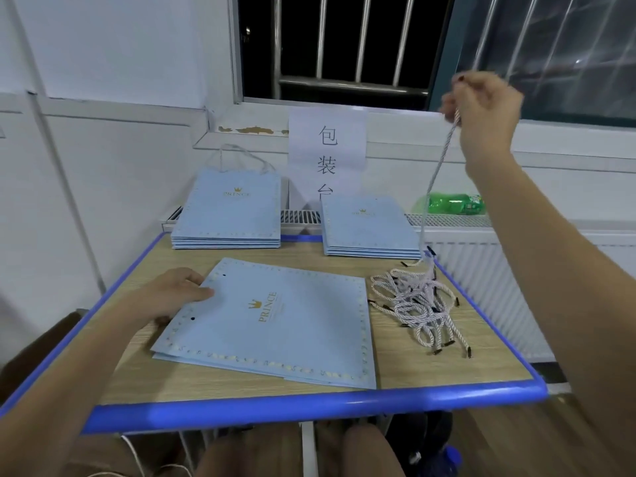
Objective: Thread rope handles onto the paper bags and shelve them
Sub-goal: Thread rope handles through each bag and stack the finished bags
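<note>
A flat blue "PRINCE" paper bag (272, 321) lies near on the counter (309, 406) under the left hand (172, 294) (fingers flat), while the right hand (481, 105), its grip pinched, lifts one rope handle (434, 177) from the rope pile (418, 304); a sign (327, 146) reads "包装台".

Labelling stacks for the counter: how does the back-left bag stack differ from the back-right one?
The back-left stack has a rope handle arching above its top bag; the back-right stack shows no handle. The left stack's top edge is propped up at the back; the right stack lies flatter. Both are pale blue paper bags with a gold crown logo, at the far edge of the table.
</note>
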A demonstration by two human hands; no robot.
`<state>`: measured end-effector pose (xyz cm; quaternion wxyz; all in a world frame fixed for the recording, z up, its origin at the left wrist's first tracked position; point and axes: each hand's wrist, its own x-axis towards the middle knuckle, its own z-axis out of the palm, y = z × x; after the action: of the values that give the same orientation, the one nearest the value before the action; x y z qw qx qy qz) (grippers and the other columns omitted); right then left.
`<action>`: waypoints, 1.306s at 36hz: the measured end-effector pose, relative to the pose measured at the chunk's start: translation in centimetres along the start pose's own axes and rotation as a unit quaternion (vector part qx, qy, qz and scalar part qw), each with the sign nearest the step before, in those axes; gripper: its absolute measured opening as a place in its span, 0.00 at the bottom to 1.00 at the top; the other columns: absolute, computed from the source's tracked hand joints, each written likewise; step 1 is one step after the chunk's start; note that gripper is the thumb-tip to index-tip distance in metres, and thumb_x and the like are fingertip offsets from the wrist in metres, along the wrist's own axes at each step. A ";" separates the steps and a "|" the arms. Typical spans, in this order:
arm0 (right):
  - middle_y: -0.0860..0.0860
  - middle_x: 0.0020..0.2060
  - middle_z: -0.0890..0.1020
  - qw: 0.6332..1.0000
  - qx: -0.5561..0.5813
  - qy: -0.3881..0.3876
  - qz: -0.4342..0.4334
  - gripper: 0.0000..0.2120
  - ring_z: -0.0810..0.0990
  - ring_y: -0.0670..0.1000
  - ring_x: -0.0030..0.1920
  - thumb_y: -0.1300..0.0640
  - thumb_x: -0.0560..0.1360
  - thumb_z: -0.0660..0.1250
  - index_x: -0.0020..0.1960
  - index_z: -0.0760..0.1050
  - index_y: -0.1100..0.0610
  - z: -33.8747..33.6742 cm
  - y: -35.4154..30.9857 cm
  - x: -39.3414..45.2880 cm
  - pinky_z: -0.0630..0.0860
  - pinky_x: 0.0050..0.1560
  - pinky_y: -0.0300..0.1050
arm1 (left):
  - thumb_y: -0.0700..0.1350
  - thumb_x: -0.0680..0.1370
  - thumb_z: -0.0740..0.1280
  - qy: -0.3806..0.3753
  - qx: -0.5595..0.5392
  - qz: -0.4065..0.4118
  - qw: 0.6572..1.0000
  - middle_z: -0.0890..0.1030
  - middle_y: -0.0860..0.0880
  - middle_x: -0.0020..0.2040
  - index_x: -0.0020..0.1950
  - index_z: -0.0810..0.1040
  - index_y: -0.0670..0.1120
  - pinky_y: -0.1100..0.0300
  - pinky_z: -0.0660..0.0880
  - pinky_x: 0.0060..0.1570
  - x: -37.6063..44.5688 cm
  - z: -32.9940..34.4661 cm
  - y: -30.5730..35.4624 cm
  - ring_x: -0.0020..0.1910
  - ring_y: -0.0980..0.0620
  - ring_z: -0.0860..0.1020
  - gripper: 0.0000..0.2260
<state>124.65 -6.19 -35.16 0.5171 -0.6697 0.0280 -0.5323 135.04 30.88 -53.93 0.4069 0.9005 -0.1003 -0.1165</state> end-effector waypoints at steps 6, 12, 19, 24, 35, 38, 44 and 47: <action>0.48 0.35 0.82 0.992 0.093 0.008 -0.080 0.10 0.79 0.45 0.36 0.68 0.75 0.62 0.49 0.79 0.57 0.8 -3.6 0.6 0.76 0.41 0.39 | 0.43 0.75 0.68 0.022 -0.041 -0.020 0.999 0.77 0.44 0.39 0.44 0.73 0.42 0.58 0.65 0.33 -0.2 0.0 0.1 0.34 0.46 0.74 0.06; 0.45 0.32 0.81 0.984 0.003 -0.172 -0.046 0.09 0.77 0.41 0.29 0.69 0.72 0.68 0.42 0.76 0.55 5.8 -2.1 -4.8 0.70 0.31 0.32 | 0.42 0.77 0.64 0.023 -0.110 -0.014 0.994 0.79 0.48 0.30 0.36 0.74 0.44 0.57 0.68 0.33 -1.4 0.5 1.0 0.31 0.48 0.76 0.10; 0.48 0.35 0.81 0.937 -0.051 -0.341 0.054 0.06 0.78 0.48 0.38 0.68 0.72 0.70 0.42 0.80 0.58 12.4 5.4 -14.7 0.78 0.47 0.45 | 0.41 0.76 0.68 -0.008 -0.138 0.016 0.990 0.81 0.46 0.46 0.49 0.74 0.44 0.62 0.74 0.35 -2.0 1.2 0.9 0.40 0.51 0.81 0.04; 0.44 0.32 0.79 0.906 -0.063 -0.409 0.086 0.07 0.76 0.43 0.34 0.68 0.72 0.68 0.41 0.80 0.57 15.9 8.7 -19.9 0.74 0.43 0.40 | 0.37 0.75 0.69 -0.037 -0.198 0.046 0.978 0.84 0.50 0.42 0.50 0.76 0.44 0.63 0.76 0.34 -2.5 0.9 0.9 0.38 0.53 0.83 0.06; 0.54 0.42 0.85 0.921 -0.081 -0.377 0.044 0.05 0.82 0.50 0.43 0.68 0.72 0.69 0.44 0.83 0.62 17.9 10.1 -22.7 0.76 0.47 0.35 | 0.36 0.75 0.67 -0.017 -0.220 0.026 0.975 0.82 0.44 0.49 0.54 0.73 0.43 0.58 0.76 0.40 -1.9 1.1 0.0 0.43 0.48 0.81 0.09; 0.53 0.42 0.85 0.922 -0.078 -0.378 0.037 0.05 0.79 0.44 0.40 0.68 0.72 0.69 0.44 0.83 0.61 18.0 10.2 -22.7 0.70 0.43 0.27 | 0.36 0.76 0.67 -0.017 -0.233 0.036 0.972 0.81 0.46 0.47 0.54 0.73 0.43 0.64 0.74 0.33 -1.9 1.2 0.2 0.39 0.52 0.81 0.08; 0.51 0.47 0.82 0.913 -0.111 -0.393 0.009 0.07 0.78 0.49 0.49 0.65 0.73 0.69 0.47 0.84 0.57 18.4 10.3 -23.2 0.74 0.52 0.41 | 0.41 0.76 0.63 0.024 -0.231 0.035 0.972 0.83 0.44 0.50 0.53 0.78 0.44 0.55 0.75 0.48 -1.6 1.3 -0.1 0.49 0.46 0.81 0.08; 0.52 0.48 0.84 0.924 -0.082 -0.374 0.007 0.08 0.79 0.46 0.49 0.67 0.73 0.68 0.49 0.84 0.59 18.4 10.0 -23.2 0.71 0.51 0.29 | 0.41 0.79 0.55 0.051 -0.262 0.027 0.963 0.82 0.50 0.44 0.47 0.79 0.49 0.60 0.73 0.44 -1.5 1.4 0.2 0.44 0.52 0.79 0.13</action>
<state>133.41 15.05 -56.35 0.4370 -0.8599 -0.1197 -0.2352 133.14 30.16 -54.52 0.6358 0.7643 -0.0701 -0.0815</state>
